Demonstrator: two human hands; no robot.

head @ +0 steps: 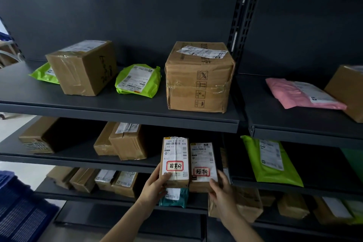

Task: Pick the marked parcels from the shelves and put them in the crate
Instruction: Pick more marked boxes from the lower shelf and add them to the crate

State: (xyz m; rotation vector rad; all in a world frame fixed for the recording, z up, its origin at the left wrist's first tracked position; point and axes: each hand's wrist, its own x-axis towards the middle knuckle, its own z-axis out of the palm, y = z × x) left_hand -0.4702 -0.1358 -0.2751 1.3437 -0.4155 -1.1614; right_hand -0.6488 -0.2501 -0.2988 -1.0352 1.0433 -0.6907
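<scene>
Above the gripped marked parcels (174, 160), taped carton (198, 76), green mailer (138, 80), pink mailer (300, 93)

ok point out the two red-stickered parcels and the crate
left parcel (174, 166), head view, on its red-bordered sticker
right parcel (201, 172), head view, on its red-bordered sticker
crate (21, 214), head view, on its blue ribbed side at lower left
</scene>
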